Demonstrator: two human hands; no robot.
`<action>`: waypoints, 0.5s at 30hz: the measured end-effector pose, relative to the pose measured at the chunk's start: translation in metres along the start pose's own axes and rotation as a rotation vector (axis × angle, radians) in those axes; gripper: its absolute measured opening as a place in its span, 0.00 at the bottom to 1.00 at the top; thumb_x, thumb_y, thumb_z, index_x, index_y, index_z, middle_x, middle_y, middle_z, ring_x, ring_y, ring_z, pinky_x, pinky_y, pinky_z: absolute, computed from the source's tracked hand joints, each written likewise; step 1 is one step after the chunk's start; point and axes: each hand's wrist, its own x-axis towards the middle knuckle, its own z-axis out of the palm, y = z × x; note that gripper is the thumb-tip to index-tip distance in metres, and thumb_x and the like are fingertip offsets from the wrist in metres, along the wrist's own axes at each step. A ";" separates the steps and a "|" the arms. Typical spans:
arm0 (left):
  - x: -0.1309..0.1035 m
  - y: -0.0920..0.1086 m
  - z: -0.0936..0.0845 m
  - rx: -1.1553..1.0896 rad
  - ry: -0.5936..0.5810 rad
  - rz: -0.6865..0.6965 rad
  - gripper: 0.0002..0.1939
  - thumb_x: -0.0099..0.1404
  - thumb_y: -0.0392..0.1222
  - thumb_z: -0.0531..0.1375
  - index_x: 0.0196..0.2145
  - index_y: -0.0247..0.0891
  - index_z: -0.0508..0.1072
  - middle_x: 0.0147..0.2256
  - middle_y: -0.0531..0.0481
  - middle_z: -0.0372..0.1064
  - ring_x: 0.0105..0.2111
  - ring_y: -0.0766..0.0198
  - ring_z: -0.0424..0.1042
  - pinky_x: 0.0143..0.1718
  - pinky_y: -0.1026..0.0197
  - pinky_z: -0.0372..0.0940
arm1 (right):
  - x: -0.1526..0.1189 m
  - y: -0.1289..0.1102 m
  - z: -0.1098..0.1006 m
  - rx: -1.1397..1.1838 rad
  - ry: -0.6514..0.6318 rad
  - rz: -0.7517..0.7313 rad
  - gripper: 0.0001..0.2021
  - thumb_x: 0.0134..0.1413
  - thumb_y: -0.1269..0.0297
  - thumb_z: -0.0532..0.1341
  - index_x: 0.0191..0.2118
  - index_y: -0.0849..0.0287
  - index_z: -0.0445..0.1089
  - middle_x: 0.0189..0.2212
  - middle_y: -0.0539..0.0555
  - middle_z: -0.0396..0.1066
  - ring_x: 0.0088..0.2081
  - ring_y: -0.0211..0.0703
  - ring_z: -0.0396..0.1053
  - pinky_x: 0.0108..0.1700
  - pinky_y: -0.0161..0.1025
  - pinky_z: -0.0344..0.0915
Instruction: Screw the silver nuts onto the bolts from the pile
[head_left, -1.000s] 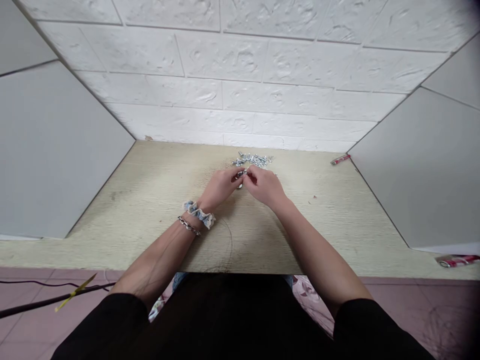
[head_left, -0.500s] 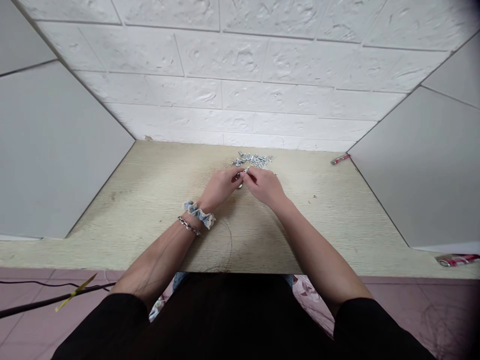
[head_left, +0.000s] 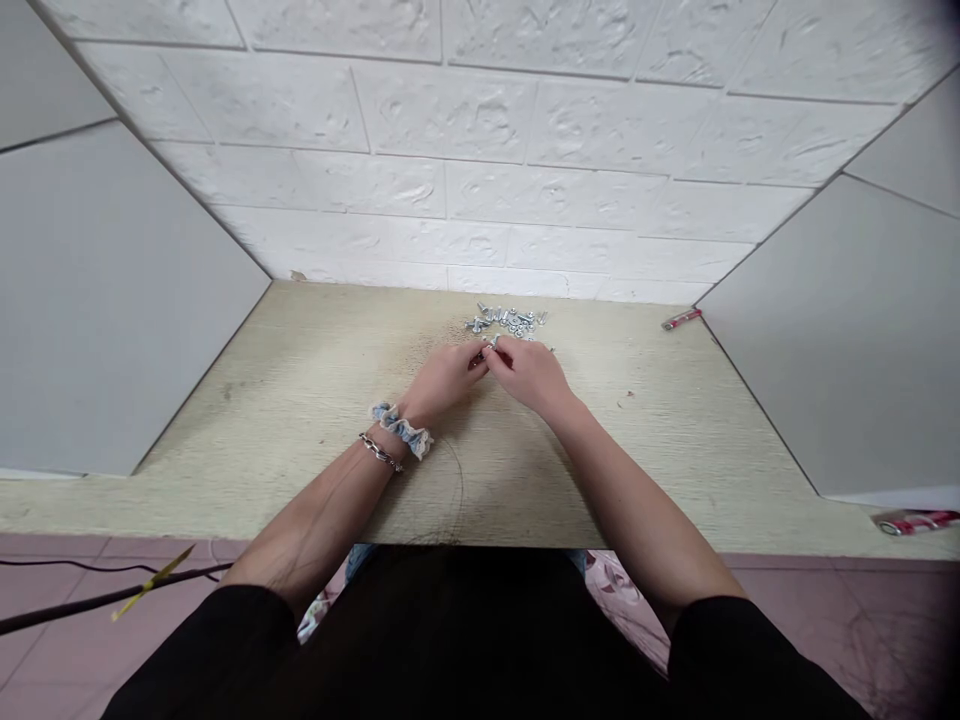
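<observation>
My left hand (head_left: pixel 448 373) and my right hand (head_left: pixel 531 372) meet fingertip to fingertip over the tabletop, both closed in a pinch. A bit of shiny silver metal (head_left: pixel 493 344) shows at the fingertips of my right hand. My left fingers are closed around what seems to be a bolt, mostly hidden by the fingers. Just beyond the hands lies a loose pile of silver bolts and nuts (head_left: pixel 517 321).
The pale wooden tabletop (head_left: pixel 315 370) runs back to a white brick-pattern wall (head_left: pixel 480 190). Grey panels (head_left: pixel 120 300) close off both sides. Red cylinders, perhaps batteries, lie at the right: one at the back (head_left: pixel 681 319), another at the front edge (head_left: pixel 916 522).
The round silver piece that showed below my left fingers is now out of sight behind them. Both hands have stayed in nearly the same place.
</observation>
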 end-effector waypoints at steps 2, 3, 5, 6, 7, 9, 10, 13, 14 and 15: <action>0.000 0.000 0.000 -0.004 0.003 0.007 0.11 0.65 0.40 0.53 0.35 0.36 0.74 0.27 0.51 0.72 0.24 0.67 0.65 0.28 0.65 0.56 | 0.000 0.000 0.000 -0.002 -0.003 -0.002 0.15 0.61 0.56 0.48 0.30 0.56 0.66 0.26 0.52 0.71 0.27 0.40 0.63 0.28 0.36 0.47; 0.000 0.000 0.000 -0.006 0.001 0.009 0.11 0.65 0.40 0.52 0.35 0.36 0.74 0.27 0.51 0.72 0.24 0.67 0.65 0.28 0.65 0.56 | 0.000 0.000 0.000 -0.003 -0.003 -0.001 0.15 0.61 0.56 0.48 0.30 0.56 0.66 0.27 0.52 0.71 0.27 0.40 0.64 0.28 0.36 0.47; 0.000 0.000 0.000 -0.007 -0.005 0.007 0.11 0.65 0.40 0.52 0.36 0.36 0.74 0.27 0.51 0.73 0.25 0.67 0.66 0.28 0.65 0.57 | 0.000 0.000 0.000 -0.006 -0.003 -0.001 0.15 0.61 0.56 0.48 0.30 0.56 0.66 0.27 0.52 0.71 0.28 0.40 0.64 0.28 0.36 0.47; 0.000 0.000 -0.001 -0.007 -0.008 0.005 0.11 0.65 0.40 0.52 0.36 0.37 0.74 0.28 0.51 0.73 0.25 0.67 0.66 0.29 0.65 0.57 | 0.000 0.000 0.000 -0.006 -0.004 -0.001 0.15 0.61 0.56 0.48 0.30 0.56 0.66 0.27 0.52 0.71 0.28 0.41 0.64 0.28 0.36 0.47; 0.000 -0.001 -0.001 -0.007 -0.010 0.004 0.11 0.65 0.40 0.53 0.37 0.37 0.75 0.28 0.51 0.73 0.26 0.67 0.67 0.29 0.65 0.57 | 0.000 0.000 0.000 -0.004 -0.005 -0.003 0.15 0.61 0.56 0.48 0.30 0.56 0.66 0.27 0.52 0.71 0.28 0.41 0.64 0.28 0.36 0.47; 0.000 -0.001 -0.001 -0.009 -0.008 0.003 0.12 0.64 0.40 0.53 0.39 0.38 0.75 0.29 0.51 0.74 0.27 0.66 0.68 0.30 0.65 0.58 | 0.000 0.000 -0.001 0.006 -0.006 -0.008 0.14 0.60 0.57 0.49 0.30 0.56 0.66 0.27 0.53 0.71 0.28 0.41 0.64 0.28 0.36 0.48; 0.000 -0.001 -0.001 -0.009 -0.004 0.004 0.12 0.64 0.39 0.53 0.39 0.38 0.75 0.29 0.51 0.74 0.27 0.66 0.68 0.30 0.65 0.58 | 0.000 0.000 -0.001 0.012 -0.006 -0.009 0.14 0.60 0.57 0.49 0.30 0.56 0.66 0.27 0.53 0.71 0.28 0.41 0.64 0.28 0.36 0.48; 0.000 -0.002 -0.002 -0.009 0.011 0.007 0.12 0.63 0.38 0.53 0.40 0.38 0.75 0.29 0.51 0.74 0.27 0.66 0.68 0.30 0.65 0.59 | -0.001 0.000 -0.001 0.033 -0.004 -0.006 0.12 0.59 0.57 0.50 0.29 0.56 0.65 0.26 0.52 0.71 0.27 0.40 0.63 0.27 0.36 0.48; 0.000 -0.002 -0.002 -0.010 0.015 0.007 0.12 0.63 0.38 0.54 0.40 0.38 0.75 0.29 0.51 0.74 0.27 0.66 0.68 0.30 0.65 0.59 | -0.001 0.000 -0.001 0.036 -0.003 -0.004 0.12 0.58 0.57 0.50 0.29 0.56 0.65 0.26 0.51 0.70 0.27 0.40 0.63 0.27 0.36 0.48; 0.000 -0.002 -0.002 -0.013 0.018 0.008 0.12 0.63 0.37 0.54 0.40 0.38 0.75 0.29 0.51 0.74 0.27 0.66 0.68 0.30 0.65 0.59 | -0.001 0.000 -0.001 0.038 -0.002 -0.002 0.13 0.58 0.57 0.50 0.29 0.56 0.65 0.25 0.51 0.70 0.27 0.40 0.63 0.27 0.36 0.48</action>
